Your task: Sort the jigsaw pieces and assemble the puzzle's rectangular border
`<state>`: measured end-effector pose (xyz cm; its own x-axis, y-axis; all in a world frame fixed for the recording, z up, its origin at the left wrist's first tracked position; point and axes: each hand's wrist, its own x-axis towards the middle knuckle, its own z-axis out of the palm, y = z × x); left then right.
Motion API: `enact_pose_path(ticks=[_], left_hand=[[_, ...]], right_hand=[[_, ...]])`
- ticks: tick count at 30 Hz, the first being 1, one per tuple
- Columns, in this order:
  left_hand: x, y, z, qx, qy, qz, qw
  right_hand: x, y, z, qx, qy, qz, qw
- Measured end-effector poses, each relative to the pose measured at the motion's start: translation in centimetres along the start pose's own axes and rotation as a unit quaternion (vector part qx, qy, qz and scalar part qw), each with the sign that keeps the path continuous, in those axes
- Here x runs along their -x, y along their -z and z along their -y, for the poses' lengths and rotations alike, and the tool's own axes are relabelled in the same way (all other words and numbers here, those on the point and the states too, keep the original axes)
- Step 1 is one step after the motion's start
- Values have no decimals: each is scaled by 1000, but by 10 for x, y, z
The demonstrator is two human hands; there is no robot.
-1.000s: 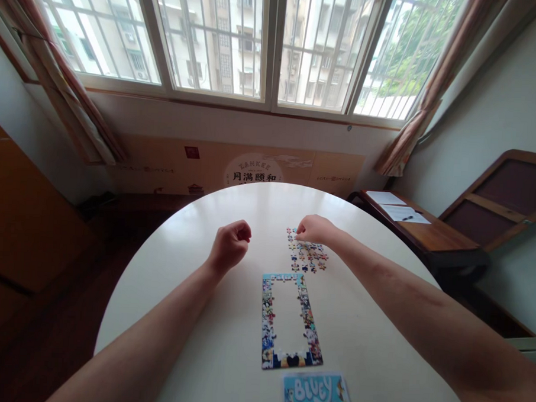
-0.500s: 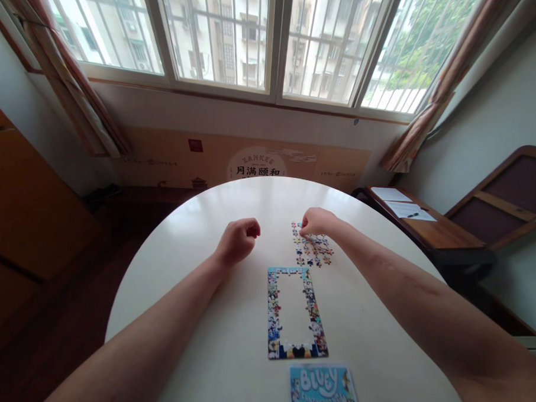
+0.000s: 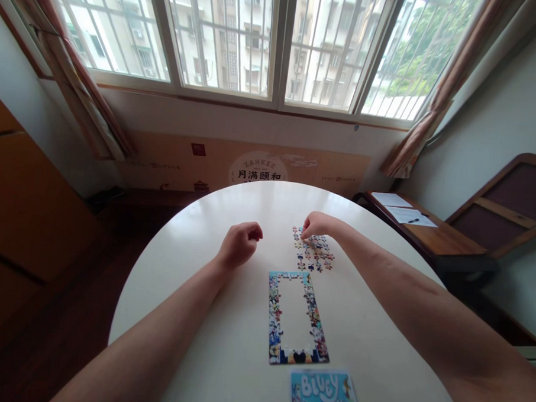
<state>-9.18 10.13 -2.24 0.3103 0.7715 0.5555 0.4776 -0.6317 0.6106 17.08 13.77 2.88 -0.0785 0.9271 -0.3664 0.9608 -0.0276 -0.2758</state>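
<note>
My right hand [image 3: 315, 225] is closed, its fingertips pinched down at the upper left of a group of loose jigsaw puzzle pieces [image 3: 314, 250]. A puzzle piece seems to be at those fingertips, though the hand partly hides it. Left of the group, my left hand [image 3: 242, 242] rests on the table in a loose fist, with nothing visible in it. Nearer to me lies a rectangular puzzle border [image 3: 273, 320], joined all round, with the bare tabletop showing inside it. Its edge carries colourful cartoon pictures, light blue at the top and dark at the bottom.
Everything lies on a round white table [image 3: 167, 268]. A light blue "Bluey" picture card or packet [image 3: 324, 396] is at the near side. To the right, a wooden side desk [image 3: 457, 236] bears papers [image 3: 407, 216] and a pen. Barred windows are beyond.
The whole view has shifted slightly downward in the frame. My right hand stays at the same loose pieces with little movement, and my left fist has curled slightly tighter.
</note>
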Motion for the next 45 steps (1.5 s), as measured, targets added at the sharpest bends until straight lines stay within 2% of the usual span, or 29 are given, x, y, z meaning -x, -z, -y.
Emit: enact_pose_path(ticks=[4, 7, 9, 11, 13, 15, 17, 21, 26, 32, 35, 41, 45], left_hand=[[1, 0, -5, 0, -12, 13, 1000], [2, 0, -6, -2, -18, 21, 1000], [2, 0, -7, -4, -18, 23, 1000], [2, 0, -7, -5, -18, 27, 999], [2, 0, -9, -10, -23, 39, 999], [2, 0, -11, -17, -35, 58, 998], [2, 0, -13, -24, -49, 77, 996], [3, 0, -17, -31, -61, 94, 993], [2, 1, -17, -32, -62, 95, 993], [1, 2, -18, -42, -73, 117, 990], [2, 5, -31, -44, -84, 170, 981], [11, 9, -74, -55, -120, 334, 933], [16, 6, -84, -45, -134, 373, 917]], right_hand=[[13, 15, 0, -84, 29, 0, 996], [38, 28, 2, -147, 67, -15, 987], [60, 28, 4, -181, 95, -28, 979], [83, 18, 5, -212, 123, -29, 969], [103, 0, 5, -254, 172, -3, 952], [119, -22, 4, -244, 205, 3, 948], [129, -41, 4, -214, 227, -18, 950], [134, -64, 5, -162, 296, -16, 941], [130, -75, 3, -106, 348, -28, 931], [128, -75, -14, -80, 339, -179, 920], [132, -70, -23, -78, 314, -205, 924], [141, -62, -27, -29, 288, -159, 944], [141, -61, -29, -17, 310, -136, 941]])
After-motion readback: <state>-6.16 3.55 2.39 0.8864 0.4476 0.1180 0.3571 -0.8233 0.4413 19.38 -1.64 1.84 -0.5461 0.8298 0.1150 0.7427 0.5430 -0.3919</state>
